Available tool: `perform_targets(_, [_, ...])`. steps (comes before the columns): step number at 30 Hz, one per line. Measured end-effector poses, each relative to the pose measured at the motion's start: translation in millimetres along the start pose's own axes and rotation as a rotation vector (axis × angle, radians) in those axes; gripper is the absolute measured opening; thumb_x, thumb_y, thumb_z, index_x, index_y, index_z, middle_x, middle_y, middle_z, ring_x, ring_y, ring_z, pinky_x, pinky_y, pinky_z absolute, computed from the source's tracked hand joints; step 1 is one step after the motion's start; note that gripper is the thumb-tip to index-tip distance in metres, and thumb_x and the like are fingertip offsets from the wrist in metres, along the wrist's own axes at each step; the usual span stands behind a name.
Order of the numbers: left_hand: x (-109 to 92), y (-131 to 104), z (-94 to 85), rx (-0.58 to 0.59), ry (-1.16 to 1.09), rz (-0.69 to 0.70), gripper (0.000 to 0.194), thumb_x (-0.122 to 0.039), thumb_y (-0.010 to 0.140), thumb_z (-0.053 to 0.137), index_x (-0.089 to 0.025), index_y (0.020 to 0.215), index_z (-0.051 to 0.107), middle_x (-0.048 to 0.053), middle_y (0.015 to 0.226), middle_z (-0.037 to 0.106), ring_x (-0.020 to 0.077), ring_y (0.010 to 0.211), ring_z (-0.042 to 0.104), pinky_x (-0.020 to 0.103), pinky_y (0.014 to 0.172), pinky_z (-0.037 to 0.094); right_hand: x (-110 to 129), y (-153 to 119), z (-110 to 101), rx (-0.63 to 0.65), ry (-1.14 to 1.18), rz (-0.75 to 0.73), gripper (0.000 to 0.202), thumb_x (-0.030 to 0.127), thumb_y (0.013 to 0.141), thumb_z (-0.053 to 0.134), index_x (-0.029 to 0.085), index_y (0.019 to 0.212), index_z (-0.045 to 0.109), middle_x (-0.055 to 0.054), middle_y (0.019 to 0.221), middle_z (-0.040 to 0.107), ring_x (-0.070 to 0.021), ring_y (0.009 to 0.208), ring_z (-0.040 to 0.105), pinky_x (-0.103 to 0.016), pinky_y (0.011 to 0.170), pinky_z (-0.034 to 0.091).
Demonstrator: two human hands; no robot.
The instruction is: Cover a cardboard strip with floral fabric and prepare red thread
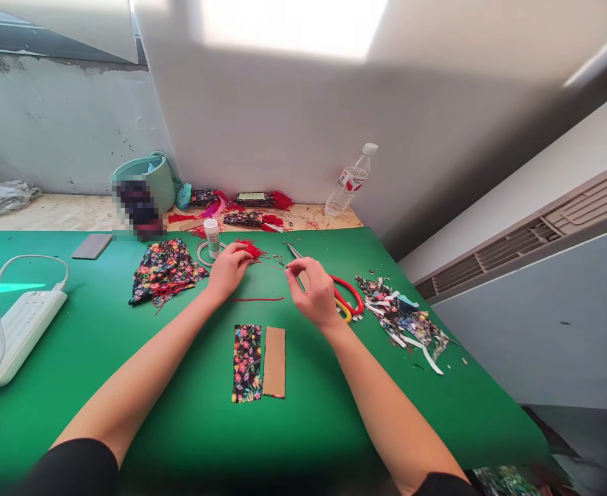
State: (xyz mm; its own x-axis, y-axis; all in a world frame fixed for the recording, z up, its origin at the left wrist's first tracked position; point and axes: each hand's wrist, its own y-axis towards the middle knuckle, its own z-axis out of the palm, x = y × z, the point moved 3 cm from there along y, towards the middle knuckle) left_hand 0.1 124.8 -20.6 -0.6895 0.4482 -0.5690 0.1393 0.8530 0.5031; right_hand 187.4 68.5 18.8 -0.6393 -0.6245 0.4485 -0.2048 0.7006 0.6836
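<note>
My left hand (pixel 229 272) is closed at a bundle of red threads (pixel 250 249), a tassel by its look. From there a thin red thread (pixel 273 266) stretches across to my right hand (pixel 313 291), whose thumb and fingertips pinch its end. Scissors (pixel 357 295) with red and yellow handles lie partly hidden under my right hand. Between my forearms are a floral fabric strip (pixel 247 363) and a brown cardboard strip (pixel 274 362), side by side. A single red cord (pixel 256 300) lies straight above them. Behind my left hand stands a glue stick (pixel 211 238) next to a white ring (pixel 203 255).
Floral fabric (pixel 161 269) with red threads lies left, near a grey block (pixel 91 246) and a white power strip (pixel 18 337). Scraps (pixel 406 320) are heaped right. A water bottle (pixel 349 184), finished tasselled pieces (pixel 254 219) and a mint container (pixel 161 176) line the back ledge.
</note>
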Motion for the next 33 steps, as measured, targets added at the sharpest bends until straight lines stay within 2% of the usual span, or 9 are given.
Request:
perform_targets(8, [-3.2,-21.2,-33.8,0.014,0.092,0.020,0.012,-0.021,0.086,0.056,-0.019,0.087,0.067,0.004,0.084,0.067,0.0191,0.084,0.059,0.033,0.079,0.047,-9.4,1.1,-4.6,-0.042,0.048,0.166,0.005,0.026,0.086,0.050,0.022,0.088,0.052,-0.005,0.081,0.063,-0.0200,0.076,0.060,-0.034,0.072,0.048])
perform_targets(12, [-3.0,-32.0,-44.2,-0.017,0.060,0.025,0.014,-0.023,0.086,0.055,-0.020,0.086,0.068,0.004,0.082,0.067,0.0190,0.081,0.059,0.033,0.076,0.047,-11.1,1.6,-3.2,-0.031,0.079,0.176,0.005,0.026,0.085,0.052,0.022,0.087,0.053,-0.004,0.080,0.064,-0.0195,0.074,0.061,-0.033,0.073,0.049])
perform_targets(17, [-3.5,-41.7,-49.8,0.032,0.097,0.057,0.019,-0.022,0.088,0.049,-0.020,0.087,0.067,0.005,0.085,0.065,0.0187,0.082,0.059,0.033,0.077,0.048,-15.7,2.4,1.6,0.105,0.135,0.181,0.004,0.023,0.083,0.054,0.021,0.086,0.055,-0.004,0.081,0.065,-0.0186,0.074,0.062,-0.033,0.074,0.049])
perform_targets(23, [-3.9,-45.8,-58.4,0.148,0.197,0.011,0.011,-0.021,0.085,0.054,-0.020,0.079,0.063,0.003,0.084,0.065,0.0191,0.084,0.059,0.031,0.075,0.047,-22.7,0.9,8.2,0.254,0.167,0.153,0.002,0.018,0.080,0.056,0.020,0.081,0.056,-0.003,0.077,0.064,-0.0176,0.072,0.060,-0.032,0.071,0.049])
perform_targets(29, [-2.0,-45.3,-57.5,0.231,0.256,0.051,0.017,-0.021,0.087,0.048,-0.021,0.083,0.065,0.004,0.087,0.063,0.0191,0.085,0.058,0.031,0.075,0.048,-25.4,-0.6,8.8,0.325,0.120,0.118,0.002,0.019,0.081,0.056,0.019,0.080,0.056,-0.003,0.077,0.064,-0.0173,0.073,0.060,-0.032,0.070,0.048])
perform_targets(33, [2.1,-45.3,-56.7,0.283,0.228,0.105,0.022,-0.019,0.086,0.046,-0.020,0.083,0.068,0.005,0.087,0.062,0.0169,0.079,0.060,0.029,0.074,0.049,-28.5,-0.9,8.8,0.398,0.104,0.104,0.004,0.015,0.081,0.055,0.018,0.082,0.058,-0.004,0.080,0.065,-0.0173,0.075,0.061,-0.031,0.071,0.048])
